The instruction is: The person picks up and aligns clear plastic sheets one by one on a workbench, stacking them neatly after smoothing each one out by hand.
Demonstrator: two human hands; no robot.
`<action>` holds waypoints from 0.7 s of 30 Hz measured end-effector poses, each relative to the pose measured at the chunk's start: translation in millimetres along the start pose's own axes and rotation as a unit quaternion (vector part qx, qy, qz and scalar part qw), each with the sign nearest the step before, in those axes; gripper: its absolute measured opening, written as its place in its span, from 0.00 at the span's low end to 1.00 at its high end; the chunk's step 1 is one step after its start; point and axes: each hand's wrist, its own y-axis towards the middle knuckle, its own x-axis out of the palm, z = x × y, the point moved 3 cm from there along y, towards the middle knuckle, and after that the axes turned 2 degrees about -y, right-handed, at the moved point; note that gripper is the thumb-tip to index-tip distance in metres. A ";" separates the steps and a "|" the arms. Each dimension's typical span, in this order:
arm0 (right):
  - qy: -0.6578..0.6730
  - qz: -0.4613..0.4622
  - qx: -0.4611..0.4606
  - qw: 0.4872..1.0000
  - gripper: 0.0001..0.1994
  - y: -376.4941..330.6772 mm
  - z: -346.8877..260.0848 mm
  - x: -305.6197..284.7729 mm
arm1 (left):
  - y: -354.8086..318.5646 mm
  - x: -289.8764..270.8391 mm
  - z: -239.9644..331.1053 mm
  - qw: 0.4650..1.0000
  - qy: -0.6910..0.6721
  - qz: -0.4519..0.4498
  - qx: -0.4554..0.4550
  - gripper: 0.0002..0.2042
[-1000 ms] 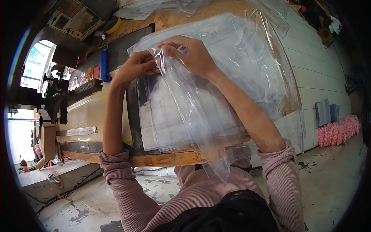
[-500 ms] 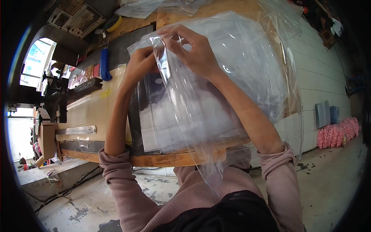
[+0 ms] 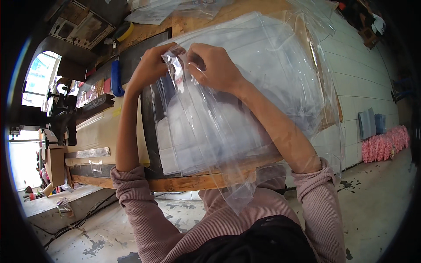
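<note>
Grip state: left hand (image 3: 149,65) and right hand (image 3: 215,65) both pinch the top edge of a clear plastic bag (image 3: 206,131), which hangs over the tabletop's (image 3: 184,182) near edge. Step in hand appears to be separating the mouth; next move requires pulling the two layers apart.

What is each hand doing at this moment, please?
Left hand: closed, pinching the top edge of the clear plastic bag.
Right hand: closed, pinching the same bag's top edge.

Bags on my counter
A plastic bag (image 3: 206,144) hangs over the counter (image 3: 184,182) near edge; the bag stack (image 3: 280,74) lies beneath, a knife (image 3: 116,79) far left.
</note>
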 end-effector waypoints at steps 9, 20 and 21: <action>-0.071 0.062 0.064 0.993 0.16 -7.8 -3.6 5.2 | 5.3 12.2 2.9 0.997 0.074 0.024 0.004 0.14; -0.016 0.093 0.058 0.994 0.08 -2.9 14.9 2.3 | -27.7 22.0 25.1 0.862 -0.449 0.095 -0.215 0.20; -0.008 0.092 0.058 0.994 0.08 -2.2 13.1 0.3 | -24.3 26.8 27.5 0.869 -0.440 0.091 -0.205 0.19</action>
